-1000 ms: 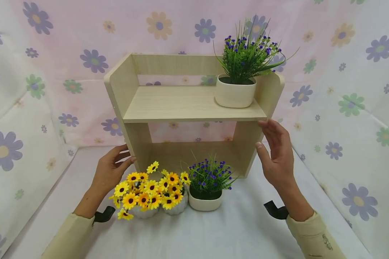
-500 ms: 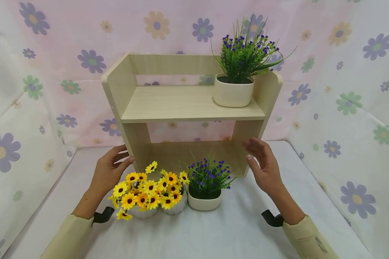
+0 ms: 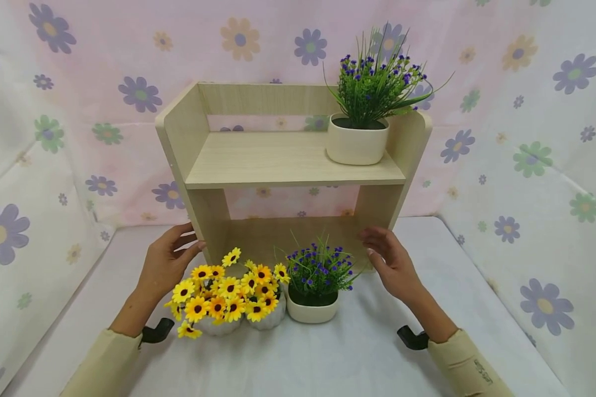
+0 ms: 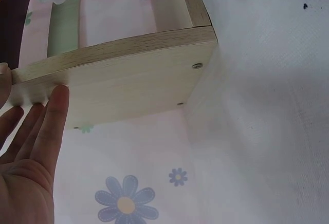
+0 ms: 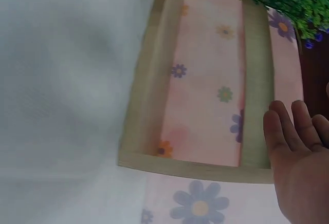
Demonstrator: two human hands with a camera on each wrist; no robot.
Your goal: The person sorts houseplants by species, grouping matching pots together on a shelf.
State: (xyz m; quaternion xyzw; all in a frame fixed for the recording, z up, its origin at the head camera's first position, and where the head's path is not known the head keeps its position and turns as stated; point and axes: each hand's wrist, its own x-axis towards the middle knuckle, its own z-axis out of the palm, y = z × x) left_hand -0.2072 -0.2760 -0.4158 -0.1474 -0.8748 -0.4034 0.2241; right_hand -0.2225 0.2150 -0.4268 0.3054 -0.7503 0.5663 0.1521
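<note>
In the head view a light wooden two-tier shelf [image 3: 258, 160] stands on the white cloth. My left hand [image 3: 166, 259] holds its left side panel [image 4: 128, 75], with the fingers against the outer face and the thumb at the front edge. My right hand [image 3: 394, 267] is in front of the lower right part of the shelf, its fingers loosely bent and holding nothing. Nearest to it is a purple-flowered plant in a white pot [image 3: 313, 313]. To the left of that plant, yellow sunflowers [image 3: 233, 292] stand in grey-white pots [image 3: 267, 318]; their stems are partly hidden.
A second purple-flowered plant in a white pot [image 3: 357, 144] stands on the right of the upper tier. The lower tier [image 3: 288, 229] lies behind the front row of pots. Flower-printed cloth [image 3: 263, 49] hangs behind and at both sides.
My right hand has moved down and to the left, from the shelf's right side to in front of its lower right part. My left hand stays at the left panel.
</note>
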